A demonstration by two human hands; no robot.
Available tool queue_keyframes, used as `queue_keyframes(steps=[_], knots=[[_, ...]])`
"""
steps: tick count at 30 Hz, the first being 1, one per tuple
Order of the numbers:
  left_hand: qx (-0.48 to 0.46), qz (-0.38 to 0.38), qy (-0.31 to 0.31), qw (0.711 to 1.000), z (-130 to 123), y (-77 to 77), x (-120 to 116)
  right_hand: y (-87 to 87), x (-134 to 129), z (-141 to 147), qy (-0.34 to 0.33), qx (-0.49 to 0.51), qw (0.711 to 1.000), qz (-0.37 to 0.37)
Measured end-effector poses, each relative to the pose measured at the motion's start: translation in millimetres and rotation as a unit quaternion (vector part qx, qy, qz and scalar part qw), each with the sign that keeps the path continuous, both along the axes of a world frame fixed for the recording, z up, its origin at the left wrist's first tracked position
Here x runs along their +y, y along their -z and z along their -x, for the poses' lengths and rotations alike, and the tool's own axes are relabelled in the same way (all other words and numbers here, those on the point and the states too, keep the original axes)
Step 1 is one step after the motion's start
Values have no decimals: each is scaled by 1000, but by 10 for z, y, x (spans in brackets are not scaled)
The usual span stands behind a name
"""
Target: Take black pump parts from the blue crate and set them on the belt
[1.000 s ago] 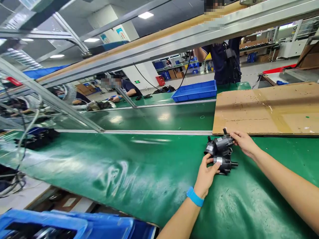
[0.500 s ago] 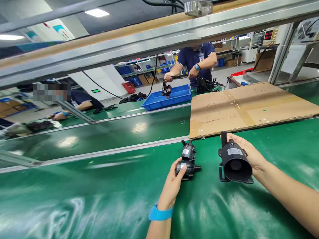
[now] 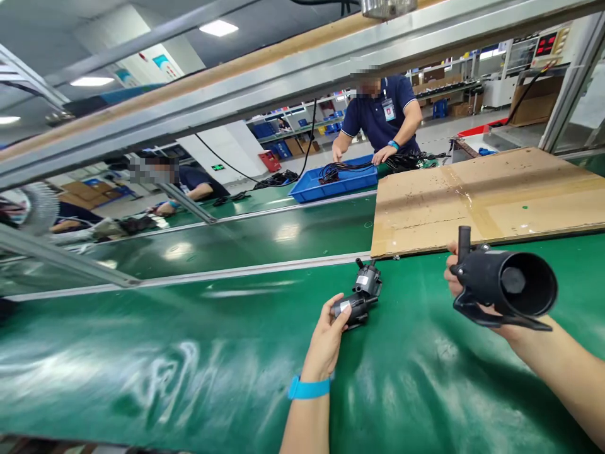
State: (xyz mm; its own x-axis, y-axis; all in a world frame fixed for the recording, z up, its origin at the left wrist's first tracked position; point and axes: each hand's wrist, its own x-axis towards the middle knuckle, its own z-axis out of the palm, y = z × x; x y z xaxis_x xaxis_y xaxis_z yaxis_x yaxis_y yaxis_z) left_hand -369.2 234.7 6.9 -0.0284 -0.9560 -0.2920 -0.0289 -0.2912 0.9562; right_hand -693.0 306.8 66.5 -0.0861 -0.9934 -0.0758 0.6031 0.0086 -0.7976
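Note:
My left hand (image 3: 328, 337), with a blue band at the wrist, grips a small black pump (image 3: 352, 309) low over the green mat. Touching or just behind that pump is a second black pump (image 3: 369, 279) with a white label. On the right, my right hand (image 3: 454, 271) holds a larger black housing (image 3: 505, 284) raised above the mat. Its round open end faces right and toward me, and a short pipe points up. The housing hides most of the right fingers.
Flat cardboard (image 3: 491, 202) lies behind the green mat (image 3: 212, 353). Farther back, a person handles black cables over a blue tray (image 3: 335, 183). Another person leans over the bench at left. A metal beam (image 3: 265, 88) crosses overhead.
My right hand has moved right and closer with the black housing, turning its open end rightward. The far person's cables have gone down into the blue tray. The view has shifted.

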Motion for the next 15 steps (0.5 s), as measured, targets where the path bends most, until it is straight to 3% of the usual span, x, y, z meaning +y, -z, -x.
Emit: queue_keyframes(steps=[3, 5, 8, 12, 15], knots=[[34, -14, 12, 999, 55, 23, 9, 4, 12, 84, -28, -152, 988, -28], [47, -16, 30, 998, 71, 42, 7, -19, 21, 108, -29, -192, 981, -22], [23, -9, 68, 997, 52, 73, 11, -71, 21, 102, -16, -162, 987, -10], [-41, 10, 116, 992, 22, 93, 39, -151, 39, 44, 62, -138, 988, -18], [-36, 6, 129, 991, 45, 73, 61, -259, 85, -22, 100, -84, 991, 15]])
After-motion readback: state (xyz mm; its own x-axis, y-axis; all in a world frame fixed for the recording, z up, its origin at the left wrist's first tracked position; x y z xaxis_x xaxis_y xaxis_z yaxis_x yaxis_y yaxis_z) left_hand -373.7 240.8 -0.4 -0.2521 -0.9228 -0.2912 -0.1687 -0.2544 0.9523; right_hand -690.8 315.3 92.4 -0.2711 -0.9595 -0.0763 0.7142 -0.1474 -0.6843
